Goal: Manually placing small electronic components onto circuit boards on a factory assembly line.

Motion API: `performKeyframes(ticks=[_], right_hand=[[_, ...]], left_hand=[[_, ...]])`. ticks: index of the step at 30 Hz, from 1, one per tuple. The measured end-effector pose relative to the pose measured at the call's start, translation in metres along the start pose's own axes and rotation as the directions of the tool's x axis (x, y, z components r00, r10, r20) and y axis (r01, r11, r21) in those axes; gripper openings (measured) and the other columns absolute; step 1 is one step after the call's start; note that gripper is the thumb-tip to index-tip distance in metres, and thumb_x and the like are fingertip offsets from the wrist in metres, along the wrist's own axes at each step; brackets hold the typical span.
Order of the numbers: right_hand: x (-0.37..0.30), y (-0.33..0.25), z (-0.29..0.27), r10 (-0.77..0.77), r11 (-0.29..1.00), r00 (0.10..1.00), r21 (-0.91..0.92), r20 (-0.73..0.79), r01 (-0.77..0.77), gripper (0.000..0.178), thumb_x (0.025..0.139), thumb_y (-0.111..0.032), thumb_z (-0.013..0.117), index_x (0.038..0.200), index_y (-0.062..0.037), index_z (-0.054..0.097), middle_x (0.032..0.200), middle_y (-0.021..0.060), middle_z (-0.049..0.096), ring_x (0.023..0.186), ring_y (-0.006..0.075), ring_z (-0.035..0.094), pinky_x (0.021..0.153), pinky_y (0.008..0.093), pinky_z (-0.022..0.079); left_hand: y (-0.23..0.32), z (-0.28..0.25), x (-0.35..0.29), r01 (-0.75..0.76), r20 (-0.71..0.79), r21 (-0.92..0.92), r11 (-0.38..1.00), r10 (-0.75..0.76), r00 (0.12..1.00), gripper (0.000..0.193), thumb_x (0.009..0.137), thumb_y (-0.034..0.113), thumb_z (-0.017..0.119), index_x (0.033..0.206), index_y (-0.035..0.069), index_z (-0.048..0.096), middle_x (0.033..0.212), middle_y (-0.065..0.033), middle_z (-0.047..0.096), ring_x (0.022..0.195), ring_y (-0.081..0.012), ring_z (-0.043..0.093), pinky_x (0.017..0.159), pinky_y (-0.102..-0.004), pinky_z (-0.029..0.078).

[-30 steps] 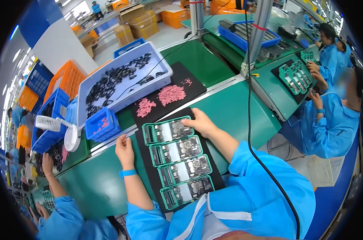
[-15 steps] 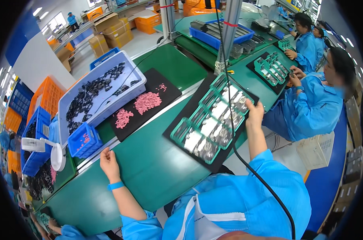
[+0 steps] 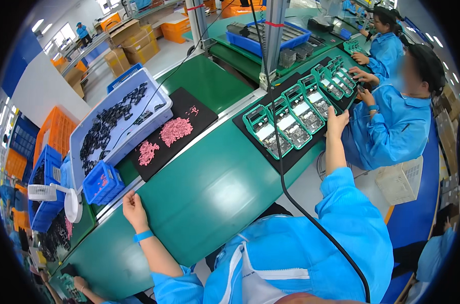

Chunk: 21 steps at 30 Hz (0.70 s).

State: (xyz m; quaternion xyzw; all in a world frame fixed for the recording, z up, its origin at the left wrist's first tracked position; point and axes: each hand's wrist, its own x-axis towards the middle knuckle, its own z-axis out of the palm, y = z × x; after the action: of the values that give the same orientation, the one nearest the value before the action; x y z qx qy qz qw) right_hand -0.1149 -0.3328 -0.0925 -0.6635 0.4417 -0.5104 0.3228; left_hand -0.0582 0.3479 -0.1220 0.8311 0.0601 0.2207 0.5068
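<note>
A row of several green frames with circuit boards and silvery panels inside lies on a black mat at the right of the green bench. At the mat's near right edge, my right hand is closed, its thumb over the border beside the last frame. My left hand is above the bench on the left, its fingers curled together; whatever they hold, if anything, is hidden. Nearest to it stands a small blue bin with some pink pieces. Pink pieces also lie in heaps on another black mat.
A large pale tub of black parts stands at the back left, with a white fan beside it. A black cable hangs across my right side. Close at right, a co-worker handles similar green frames.
My right hand has moved the black mat with the green frames away and to the right, up against the co-worker's frames. The mat was slanted before. My left hand has barely shifted.
</note>
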Motion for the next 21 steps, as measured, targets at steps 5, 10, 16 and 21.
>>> performKeyframes(ticks=[5, 10, 16, 21], right_hand=[[-0.091, -0.076, -0.027, -0.589, 0.794, 0.760, 0.019, 0.275, 0.608, 0.032, 0.080, -0.014, 0.066, 0.110, -0.0036, 0.061, 0.131, 0.0228, 0.045, 0.123, 0.0379, 0.043, 0.103, 0.0461, 0.032], [-0.208, -0.141, -0.018, -0.776, 0.622, 0.295, 0.604, 0.557, 0.498, 0.023, 0.077, -0.002, 0.067, 0.100, -0.0039, 0.064, 0.118, 0.0182, 0.057, 0.111, 0.0335, 0.057, 0.094, 0.0394, 0.046], [-0.300, -0.197, 0.074, -0.720, 0.694, 0.169, 0.701, 0.673, 0.164, 0.017, 0.080, -0.004, 0.062, 0.096, -0.0017, 0.065, 0.103, 0.0162, 0.063, 0.101, 0.0334, 0.059, 0.087, 0.0400, 0.048], [-0.333, -0.181, 0.145, -0.745, 0.653, 0.400, 0.704, 0.533, 0.278, 0.011, 0.080, -0.002, 0.060, 0.088, -0.0040, 0.067, 0.089, 0.0131, 0.063, 0.086, 0.0330, 0.061, 0.077, 0.0411, 0.049]], left_hand=[[0.000, 0.001, -0.002, -0.066, -0.029, 0.148, 0.987, 0.071, 0.997, 0.011, 0.085, 0.014, 0.068, 0.083, 0.004, 0.062, 0.073, -0.0014, 0.057, 0.066, -0.0098, 0.051, 0.063, -0.0257, 0.045], [0.014, 0.012, 0.001, -0.117, 0.006, 0.315, 0.942, 0.122, 0.993, 0.009, 0.081, 0.013, 0.067, 0.080, 0.006, 0.063, 0.073, -0.0075, 0.059, 0.066, -0.0194, 0.059, 0.063, -0.0317, 0.048], [0.016, 0.007, 0.002, -0.210, 0.101, 0.393, 0.895, 0.186, 0.977, 0.012, 0.078, 0.014, 0.070, 0.085, 0.005, 0.065, 0.082, -0.0096, 0.061, 0.072, -0.0235, 0.061, 0.067, -0.0344, 0.050], [0.063, 0.001, 0.017, -0.112, 0.416, 0.405, 0.907, -0.074, 0.907, 0.025, 0.076, 0.019, 0.072, 0.094, 0.003, 0.068, 0.099, -0.0165, 0.065, 0.094, -0.0319, 0.062, 0.080, -0.0404, 0.050]])
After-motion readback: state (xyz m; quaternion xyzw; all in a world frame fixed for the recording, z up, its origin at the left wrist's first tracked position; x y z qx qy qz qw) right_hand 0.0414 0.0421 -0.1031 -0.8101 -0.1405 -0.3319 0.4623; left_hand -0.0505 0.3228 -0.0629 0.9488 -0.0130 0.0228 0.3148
